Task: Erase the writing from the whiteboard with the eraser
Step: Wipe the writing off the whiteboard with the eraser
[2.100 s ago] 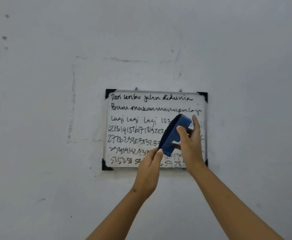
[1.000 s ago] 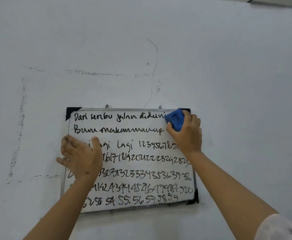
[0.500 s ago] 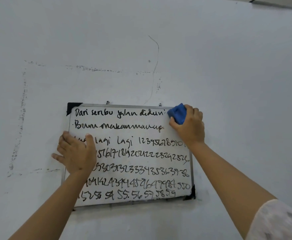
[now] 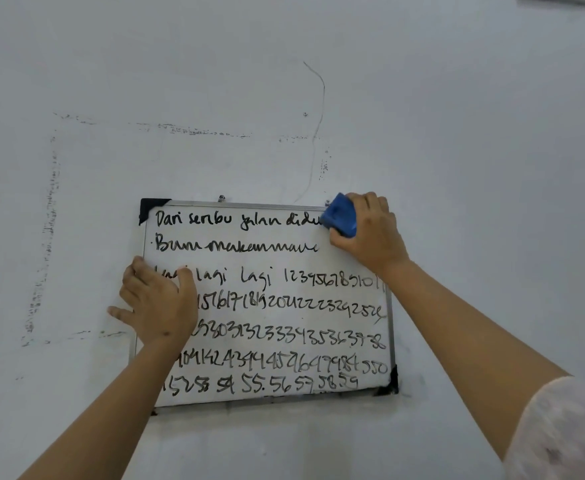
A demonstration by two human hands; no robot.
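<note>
Top right corner of the whiteboard (image 4: pixel 336 261): right hand (image 4: pixel 370 233) clamps the blue eraser (image 4: pixel 340 215) by its back, fingers over the top edge, thumb underneath, wiping face against the board. Left hand (image 4: pixel 156 306) lies flat with fingers spread on the board's left edge, partly over onto the wall (image 4: pixel 457 116), holding nothing, just bracing. Writing (image 4: pixel 277 306) runs in 7 rows; the right ends of rows 1 and 2 look cleared, the other 5 look untouched, so I'd call it early days. Eraser reads as a light plastic block with a soft pad, easy to hold; the grip on the hard back is the right one, as it keeps the fingers off the ink. Board looks thin and light and appears to hang from 2 small fixings at the top, so it'll likely swing or rattle under sideways strokes, hence the bracing palm. Marker ink should smear before it lifts, so expect overlapping passes with firm, even pressure.
</note>
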